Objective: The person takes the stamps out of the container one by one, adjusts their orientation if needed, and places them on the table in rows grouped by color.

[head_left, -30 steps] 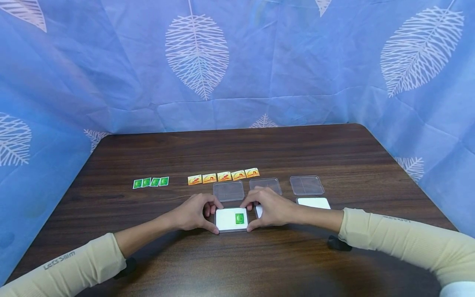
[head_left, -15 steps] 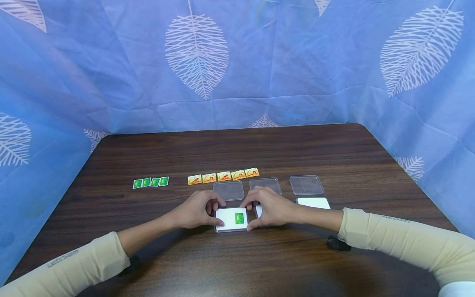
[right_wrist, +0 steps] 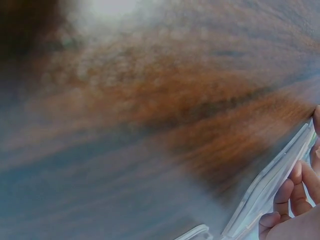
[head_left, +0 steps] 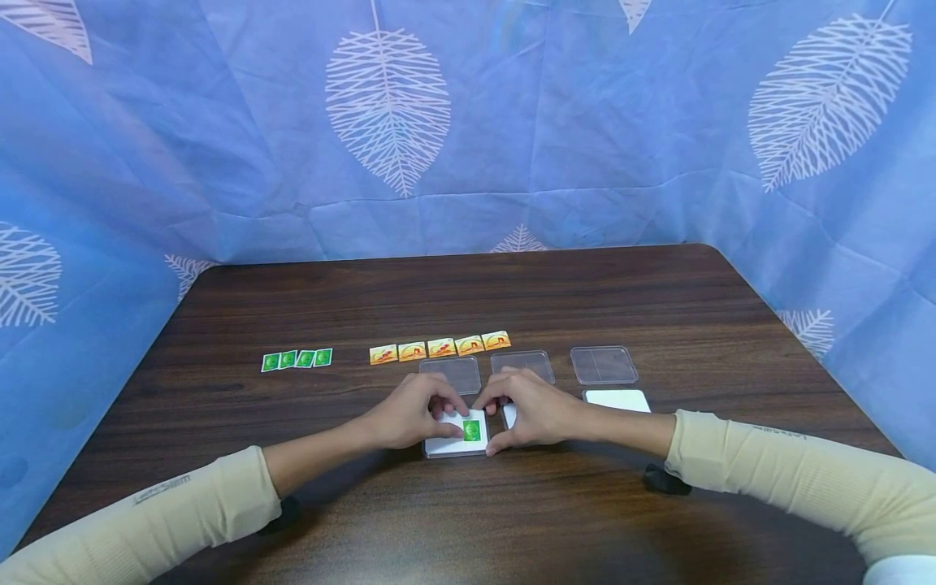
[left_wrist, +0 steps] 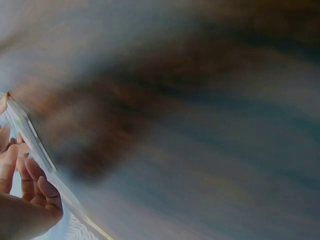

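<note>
A shallow clear plastic case point(head_left: 457, 455) with a white card point(head_left: 441, 448) inside lies on the table in front of me. Near the card's right end is a small green stamp-like square point(head_left: 472, 431). My left hand point(head_left: 409, 413) reaches over the card, thumb and index fingertip apart, right at the stamp's left and upper edges. With thumb and index finger spread to its two right corners, my right hand point(head_left: 537, 410) grips the case. That hand partly covers a second white card point(head_left: 509, 416). In the right wrist view the case's edge point(right_wrist: 272, 185) runs along the fingers.
Behind the hands lie three clear lids point(head_left: 449, 376) in a row. Several orange stamps point(head_left: 442, 348) line up beyond them, with several green stamps point(head_left: 296, 358) further left. A third white card point(head_left: 617, 400) sits to the right. Blue curtain point(head_left: 468, 122) surrounds the dark wooden table point(head_left: 468, 292).
My left hand has let go of the case's left edge and slid right across the card to the green stamp. The right hand and the case have stayed put.
</note>
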The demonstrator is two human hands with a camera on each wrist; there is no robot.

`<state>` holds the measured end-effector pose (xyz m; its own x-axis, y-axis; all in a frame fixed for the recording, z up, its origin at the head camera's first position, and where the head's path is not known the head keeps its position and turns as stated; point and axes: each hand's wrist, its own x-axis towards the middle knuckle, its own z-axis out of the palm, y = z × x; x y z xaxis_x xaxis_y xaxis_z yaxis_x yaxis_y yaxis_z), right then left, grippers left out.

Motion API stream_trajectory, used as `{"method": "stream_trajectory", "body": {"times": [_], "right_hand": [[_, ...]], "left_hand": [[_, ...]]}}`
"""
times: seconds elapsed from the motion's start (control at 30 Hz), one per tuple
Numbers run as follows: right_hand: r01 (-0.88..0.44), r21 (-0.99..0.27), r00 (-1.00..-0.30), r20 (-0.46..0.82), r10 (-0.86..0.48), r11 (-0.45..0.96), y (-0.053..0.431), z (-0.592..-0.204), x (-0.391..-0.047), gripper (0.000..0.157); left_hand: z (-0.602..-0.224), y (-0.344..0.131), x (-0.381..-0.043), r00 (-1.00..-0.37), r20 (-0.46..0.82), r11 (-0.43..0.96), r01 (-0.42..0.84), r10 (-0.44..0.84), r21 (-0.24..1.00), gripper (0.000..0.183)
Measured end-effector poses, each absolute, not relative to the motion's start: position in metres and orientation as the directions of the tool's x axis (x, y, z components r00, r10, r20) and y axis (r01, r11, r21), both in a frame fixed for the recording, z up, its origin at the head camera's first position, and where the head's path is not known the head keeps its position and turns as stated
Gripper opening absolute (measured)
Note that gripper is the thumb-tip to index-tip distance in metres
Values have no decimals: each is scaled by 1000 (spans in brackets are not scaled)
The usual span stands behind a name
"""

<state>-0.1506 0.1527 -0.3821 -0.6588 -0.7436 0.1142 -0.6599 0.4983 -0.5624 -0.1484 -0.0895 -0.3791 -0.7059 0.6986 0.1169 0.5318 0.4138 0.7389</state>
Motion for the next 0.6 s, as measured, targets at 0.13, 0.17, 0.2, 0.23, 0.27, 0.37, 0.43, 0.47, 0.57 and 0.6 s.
{"method": "stream_trajectory", "body": {"times": [0.13, 0.17, 0.2, 0.23, 0.27, 0.37, 0.43, 0.47, 0.57, 0.6], "right_hand": [[-666, -558, -655, 122, -745, 495, 153, -382, -150, 39], [-668, -558, -654, 124, -746, 493, 153, -383, -150, 39], [-666, -558, -656, 123, -744, 495, 153, -382, -150, 39], [-664, -559, -658, 121, -743, 497, 153, -382, -150, 39], [-664, -558, -659, 121, -742, 498, 153, -382, -150, 39], [-655, -559, -666, 109, -738, 509, 152, -381, -149, 40], [-648, -559, -671, 99, -735, 516, 152, -381, -149, 40], [-646, -559, -673, 96, -733, 520, 151, -380, -149, 40], [-644, -559, -675, 92, -732, 523, 151, -380, -149, 41], [-645, -559, -674, 95, -733, 521, 151, -380, -149, 40]], "left_hand": [[-379, -85, -149, -708, 98, 434, 530, 699, 729, 16], [-379, -84, -149, -708, 92, 439, 528, 700, 727, 16], [-379, -83, -149, -709, 87, 444, 527, 700, 724, 16], [-379, -83, -149, -711, 83, 450, 526, 698, 721, 16], [-379, -82, -149, -712, 80, 455, 526, 698, 718, 16], [-379, -80, -150, -715, 75, 464, 525, 695, 714, 16], [-379, -79, -150, -717, 71, 468, 523, 693, 712, 17], [-380, -79, -151, -717, 70, 470, 524, 694, 711, 17], [-380, -79, -151, -718, 66, 474, 523, 693, 709, 16], [-380, -78, -151, -717, 66, 474, 525, 694, 707, 16]]}}
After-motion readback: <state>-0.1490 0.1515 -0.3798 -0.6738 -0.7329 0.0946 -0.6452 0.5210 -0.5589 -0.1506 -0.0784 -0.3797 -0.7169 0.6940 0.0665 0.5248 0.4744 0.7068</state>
